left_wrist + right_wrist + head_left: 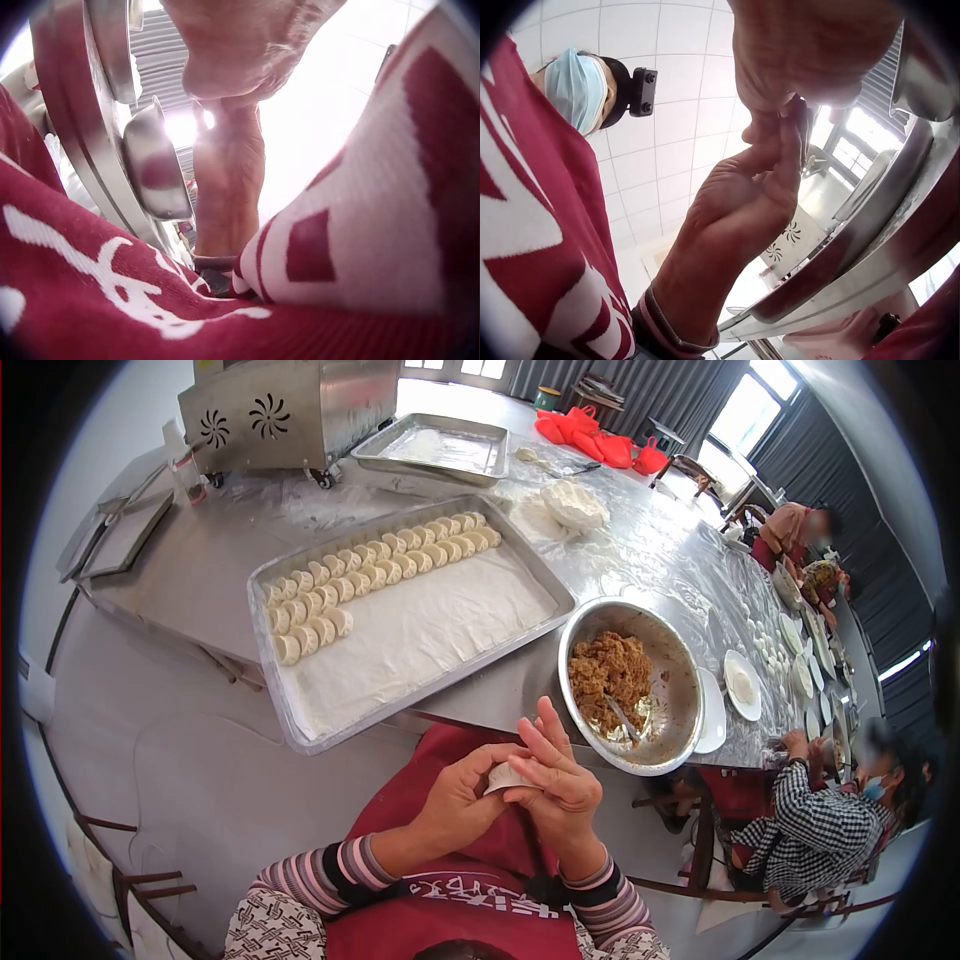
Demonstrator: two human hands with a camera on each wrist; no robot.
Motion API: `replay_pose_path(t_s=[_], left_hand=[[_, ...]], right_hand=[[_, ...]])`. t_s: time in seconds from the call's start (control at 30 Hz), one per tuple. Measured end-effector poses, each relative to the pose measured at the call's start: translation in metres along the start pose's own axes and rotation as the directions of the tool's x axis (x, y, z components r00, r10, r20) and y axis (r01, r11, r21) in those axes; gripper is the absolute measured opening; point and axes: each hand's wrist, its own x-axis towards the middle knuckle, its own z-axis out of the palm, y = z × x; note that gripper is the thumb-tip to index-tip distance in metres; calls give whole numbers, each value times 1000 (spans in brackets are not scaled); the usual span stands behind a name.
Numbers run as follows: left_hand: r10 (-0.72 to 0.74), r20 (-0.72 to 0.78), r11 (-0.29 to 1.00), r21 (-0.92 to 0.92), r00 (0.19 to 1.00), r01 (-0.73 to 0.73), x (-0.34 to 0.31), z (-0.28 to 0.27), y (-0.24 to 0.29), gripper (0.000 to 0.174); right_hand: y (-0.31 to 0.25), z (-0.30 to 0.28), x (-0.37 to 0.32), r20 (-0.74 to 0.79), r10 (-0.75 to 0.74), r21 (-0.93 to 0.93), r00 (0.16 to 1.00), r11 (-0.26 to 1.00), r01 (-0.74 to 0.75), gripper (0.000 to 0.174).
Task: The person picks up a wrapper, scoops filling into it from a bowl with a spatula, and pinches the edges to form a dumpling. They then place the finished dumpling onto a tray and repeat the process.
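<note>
In the head view, both hands meet in front of the apron, with a pale dumpling (508, 778) between them. The left hand (462, 792) holds its left side, fingers bent over the top. From the other side the right hand (560, 785) pinches the wrapper with its thumb, while some of its fingers point up. Palms and fingers cover most of the dumpling. Just beyond the hands is a steel bowl (680, 650) of brown filling (610, 670) with a spoon (622, 715) in it. A lined metal tray (430, 615) bears rows of folded dumplings (375, 565) at its far and left sides.
Farther back on the steel table stand an empty-looking tray (440, 445), a mound of dough (575, 507) and a metal machine (290, 415) on casters. White plates (742, 685) lie to the right, where a person in a checked shirt (825, 830) sits.
</note>
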Motion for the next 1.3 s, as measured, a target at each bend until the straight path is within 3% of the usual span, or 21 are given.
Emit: replay_pose_path(t_s=[0.27,0.37,0.43,0.63,0.73,0.77,0.83,0.97,1.07,1.13,1.17,1.23,1.3], left_hand=[[-68,11,997,37,998,67,4,3,5,33],[-45,-8,998,49,999,45,8,4,4,33],[-71,-4,996,-58,998,70,8,7,7,32],[-79,-7,995,62,997,79,6,11,5,34],[-93,-15,995,20,996,93,7,12,3,34],[-89,-14,996,20,996,89,8,12,4,34],[-142,10,986,-83,990,143,9,11,4,35],[-151,38,988,16,988,151,7,11,0,37],[-178,75,970,-152,981,188,8,11,-1,41],[-246,173,893,-342,954,292,9,6,-3,46],[-245,168,893,-345,955,289,9,3,-1,46],[-268,248,772,-522,931,362,10,0,4,55],[-256,260,769,-528,931,359,10,-1,0,59]], right_hand=[[6,3,-10,-46,-82,-140,996,987,75,31],[0,6,-4,-147,-77,-186,986,981,49,33],[-3,7,-9,-245,-4,-208,970,977,-49,35],[3,5,-21,-226,-89,-384,970,923,-4,37],[5,5,-19,-218,-118,-417,969,909,17,35],[5,6,-17,-217,-121,-418,969,908,20,35],[3,9,-14,-311,-87,-230,946,973,14,29],[2,4,-19,-262,-63,-288,963,958,-16,26],[7,2,-20,-258,-29,-285,966,957,-48,25],[8,2,-17,-253,-38,-255,967,966,-29,25],[9,3,-17,-248,-37,-253,968,967,-28,25],[10,1,-17,-247,6,-83,969,996,-27,24],[7,-4,-15,-200,27,-95,979,994,-46,24]])
